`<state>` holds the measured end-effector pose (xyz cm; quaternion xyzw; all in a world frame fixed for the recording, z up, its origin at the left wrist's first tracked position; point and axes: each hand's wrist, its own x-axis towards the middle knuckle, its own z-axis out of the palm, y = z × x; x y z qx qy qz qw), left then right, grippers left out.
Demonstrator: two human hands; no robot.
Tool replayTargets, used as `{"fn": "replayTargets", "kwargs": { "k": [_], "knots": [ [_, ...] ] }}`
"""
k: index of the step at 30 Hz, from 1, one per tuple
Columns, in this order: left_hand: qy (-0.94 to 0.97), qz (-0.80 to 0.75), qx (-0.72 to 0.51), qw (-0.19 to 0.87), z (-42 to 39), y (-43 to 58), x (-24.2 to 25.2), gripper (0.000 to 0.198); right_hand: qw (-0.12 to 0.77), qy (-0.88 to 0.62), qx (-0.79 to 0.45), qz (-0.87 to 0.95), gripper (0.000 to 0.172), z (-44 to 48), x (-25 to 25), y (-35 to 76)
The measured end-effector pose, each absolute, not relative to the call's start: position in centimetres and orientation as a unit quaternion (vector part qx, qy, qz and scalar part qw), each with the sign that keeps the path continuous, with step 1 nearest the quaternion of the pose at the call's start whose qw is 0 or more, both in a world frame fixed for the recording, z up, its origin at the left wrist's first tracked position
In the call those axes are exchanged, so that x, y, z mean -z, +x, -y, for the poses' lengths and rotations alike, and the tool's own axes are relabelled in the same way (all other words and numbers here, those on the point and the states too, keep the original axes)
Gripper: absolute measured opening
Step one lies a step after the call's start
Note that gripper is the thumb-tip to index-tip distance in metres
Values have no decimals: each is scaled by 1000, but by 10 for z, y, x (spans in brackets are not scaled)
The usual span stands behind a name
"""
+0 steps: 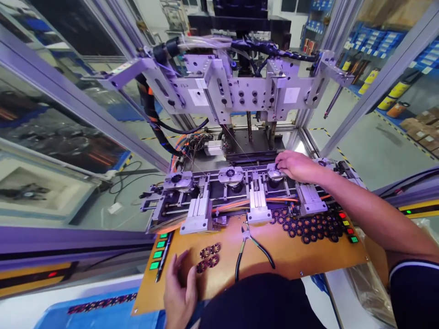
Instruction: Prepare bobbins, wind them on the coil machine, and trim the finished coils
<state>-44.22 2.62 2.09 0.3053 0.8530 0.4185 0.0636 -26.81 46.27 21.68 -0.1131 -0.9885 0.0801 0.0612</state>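
Note:
My right hand (297, 166) reaches to the right-hand clamp fixture (277, 172) of the machine, its fingers pinched together over the top. What they hold, if anything, is hidden. My left hand (180, 288) is over the front left edge of the orange-brown work board (226, 269), fingers apart and nothing in it. Just right of it lie several small copper-wound stator cores (208, 257). Two more clamp fixtures, the middle one (231, 174) and the left one (177, 179), each carry a dark round part. Side cutters (247, 242) with black handles lie jaws-away in the board's middle.
Many dark small cores (312, 227) stand in rows at the board's right. Green buttons (157, 254) and a dark pen (163, 257) line its left edge; coloured buttons (348, 226) its right. A metal tooling head (240, 93) hangs above. A blue bin (99, 315) sits lower left.

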Motion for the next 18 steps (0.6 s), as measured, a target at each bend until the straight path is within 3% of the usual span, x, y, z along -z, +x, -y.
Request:
{"fn": "replayTargets", "kwargs": {
  "k": [3, 9, 18],
  "knots": [
    [307, -850, -424, 62, -27, -441, -23, 68, 59, -118, -64, 989, 26, -459, -214, -262],
    [304, -853, -420, 62, -29, -441, -24, 69, 69, -140, -30, 987, 57, -444, -197, -237],
    [306, -848, -430, 44, -29, -439, -28, 69, 113, -162, -19, 980, 53, -427, -185, -239]
  ]
}}
